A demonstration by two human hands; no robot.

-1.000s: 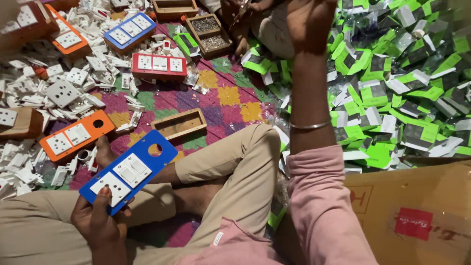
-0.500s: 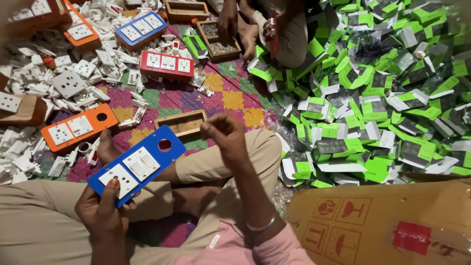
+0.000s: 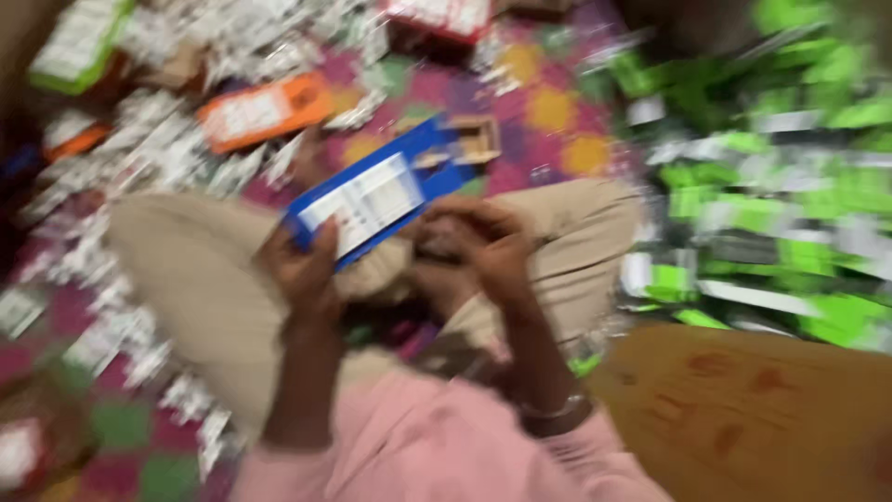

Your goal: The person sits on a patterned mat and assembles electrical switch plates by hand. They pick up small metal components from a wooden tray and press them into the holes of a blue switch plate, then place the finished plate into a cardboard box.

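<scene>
The picture is strongly blurred. My left hand (image 3: 302, 270) grips the near end of a blue switch board (image 3: 376, 195) with white switches, held over my lap. My right hand (image 3: 483, 246) is curled close under the board's far end, touching or almost touching it; the blur hides whether it holds anything. I sit cross-legged in beige trousers and a pink top.
An orange switch board (image 3: 265, 112) lies beyond on the patterned mat. White switch parts (image 3: 158, 158) are strewn at the left. A heap of green and white packets (image 3: 780, 186) fills the right. A brown cardboard box (image 3: 753, 409) sits at the near right. A small wooden box (image 3: 474, 138) lies behind the blue board.
My right hand has come back from the green packets to the blue board. The board has been lifted nearer to me and the view has swung left, blurring everything.
</scene>
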